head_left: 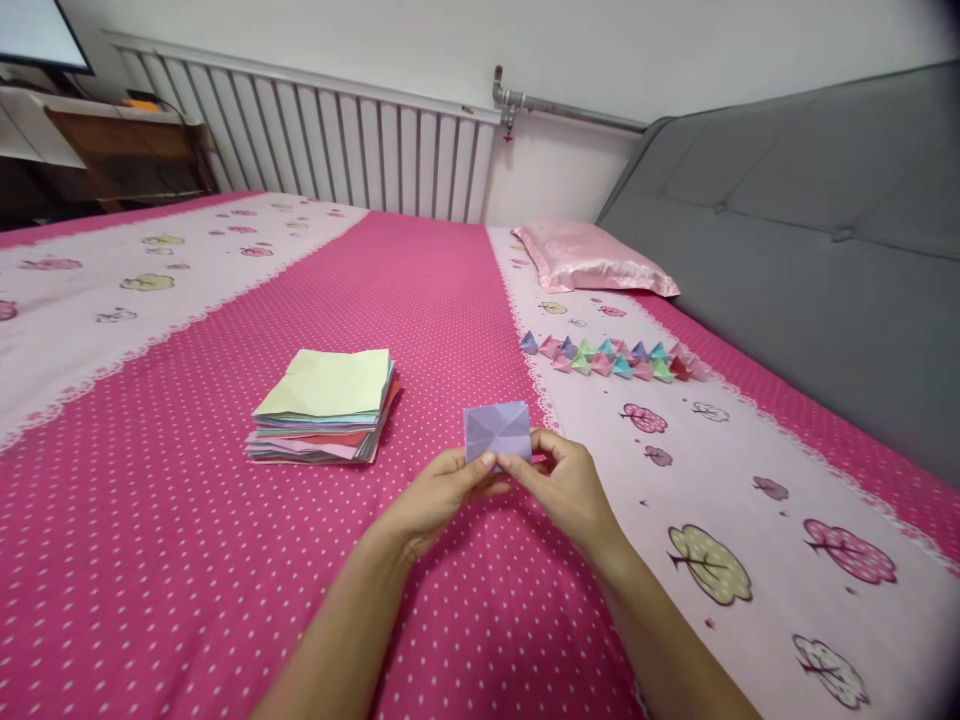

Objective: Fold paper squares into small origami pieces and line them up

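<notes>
A small purple square of folded origami paper (498, 430), with crease lines meeting near its middle, is held up above the bed between both hands. My left hand (444, 490) pinches its lower left edge, thumb on the front and fingers behind. On the lower right, my right hand (561, 482) grips it the same way, and the two thumb tips nearly meet at the bottom edge. The fingers behind the paper are partly hidden. To the left of my hands lies a thick stack of coloured paper (326, 400), a pale yellow sheet on top.
Several small folded paper pieces (600, 360) in mixed colours stand in rows on the bedspread (420, 300), right of my hands. Behind them lies a pink pillow (592, 257) near the grey headboard (810, 220). A radiator (337, 130) lines the wall; a desk (124, 145) with a monitor stands far left.
</notes>
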The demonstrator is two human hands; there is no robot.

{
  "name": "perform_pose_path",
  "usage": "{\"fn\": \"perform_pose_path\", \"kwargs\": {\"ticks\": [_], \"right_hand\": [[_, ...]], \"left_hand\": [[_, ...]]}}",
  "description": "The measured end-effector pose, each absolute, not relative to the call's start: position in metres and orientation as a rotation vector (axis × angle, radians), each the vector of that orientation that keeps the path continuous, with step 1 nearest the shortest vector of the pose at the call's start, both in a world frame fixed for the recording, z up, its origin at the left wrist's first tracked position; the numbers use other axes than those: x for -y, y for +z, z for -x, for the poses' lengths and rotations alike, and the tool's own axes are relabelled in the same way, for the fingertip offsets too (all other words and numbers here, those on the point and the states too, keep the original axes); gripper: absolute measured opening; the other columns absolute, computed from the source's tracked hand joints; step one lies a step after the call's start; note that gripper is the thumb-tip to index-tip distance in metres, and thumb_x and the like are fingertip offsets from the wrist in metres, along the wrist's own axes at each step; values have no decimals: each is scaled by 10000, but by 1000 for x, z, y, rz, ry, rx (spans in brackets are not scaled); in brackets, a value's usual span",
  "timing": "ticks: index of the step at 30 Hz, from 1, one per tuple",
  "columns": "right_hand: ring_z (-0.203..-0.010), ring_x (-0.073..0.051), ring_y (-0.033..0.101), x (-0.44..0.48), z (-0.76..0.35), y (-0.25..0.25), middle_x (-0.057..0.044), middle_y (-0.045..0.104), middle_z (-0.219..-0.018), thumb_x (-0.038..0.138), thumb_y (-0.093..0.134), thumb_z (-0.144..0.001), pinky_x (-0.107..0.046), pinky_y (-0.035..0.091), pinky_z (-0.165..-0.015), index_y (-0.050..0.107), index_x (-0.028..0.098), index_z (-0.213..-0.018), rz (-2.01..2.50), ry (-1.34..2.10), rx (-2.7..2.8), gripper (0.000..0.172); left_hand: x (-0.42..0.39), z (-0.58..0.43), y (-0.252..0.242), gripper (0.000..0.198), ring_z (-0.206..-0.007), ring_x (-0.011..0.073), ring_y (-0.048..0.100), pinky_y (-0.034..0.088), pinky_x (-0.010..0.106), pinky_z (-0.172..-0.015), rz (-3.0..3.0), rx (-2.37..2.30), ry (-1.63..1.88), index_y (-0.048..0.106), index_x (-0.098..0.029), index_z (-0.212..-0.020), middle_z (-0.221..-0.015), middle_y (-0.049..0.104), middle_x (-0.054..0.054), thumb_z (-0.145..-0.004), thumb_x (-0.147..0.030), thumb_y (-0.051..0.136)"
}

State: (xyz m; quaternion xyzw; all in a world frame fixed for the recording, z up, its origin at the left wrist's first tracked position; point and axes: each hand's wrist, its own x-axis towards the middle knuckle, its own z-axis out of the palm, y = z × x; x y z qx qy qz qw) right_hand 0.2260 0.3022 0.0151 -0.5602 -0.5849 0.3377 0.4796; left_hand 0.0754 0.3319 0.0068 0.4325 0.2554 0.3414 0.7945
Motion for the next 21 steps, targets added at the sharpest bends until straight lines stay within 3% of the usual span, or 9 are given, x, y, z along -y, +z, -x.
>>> {"fn": "perform_pose_path", "kwargs": {"ticks": [5,8,11,17,21], "right_hand": [[-738,-180,625,-303,-223,12,-30,630,-795,372,683,-678,-290,507,-632,495,192,-810,1344,842,1264,292],[-799,-181,626,-302,-221,15,-34,637,-864,360,703,-654,-296,512,-672,471,207,-945,1275,909,1167,402],[-694,-160,620,-297,-222,25,-16,639,-800,356,729,-617,-274,511,-605,496,202,-1062,1242,1030,1137,526],[-604,-153,596,-273,-224,33,-20,643,-706,356,773,-531,-275,489,-560,616,145,-871,1252,1089,1027,430],[-558,-145,586,-240,-212,8,-16,638,-664,371,785,-486,-268,479,-533,604,133,-839,1262,1128,820,463]], "left_hand": [[-331,-75,10,351,-1002,228,594,387,365,-952,-949,-566,720,675,-106,-966,-1040,664,137,-737,-371,647],[-329,-74,11,352,-965,214,606,422,345,-906,-982,-570,664,674,-110,-966,-1021,671,129,-732,-371,650],[-327,-74,12,314,-877,191,623,452,327,-854,-1036,-561,526,689,-108,-905,-942,691,115,-712,-356,668],[-310,-79,23,250,-693,133,610,456,273,-767,-1228,-537,381,701,-130,-808,-805,704,63,-668,-336,698],[-265,-71,9,367,-770,175,632,444,287,-761,-1175,-582,416,685,-93,-863,-824,703,118,-709,-423,638]]}}
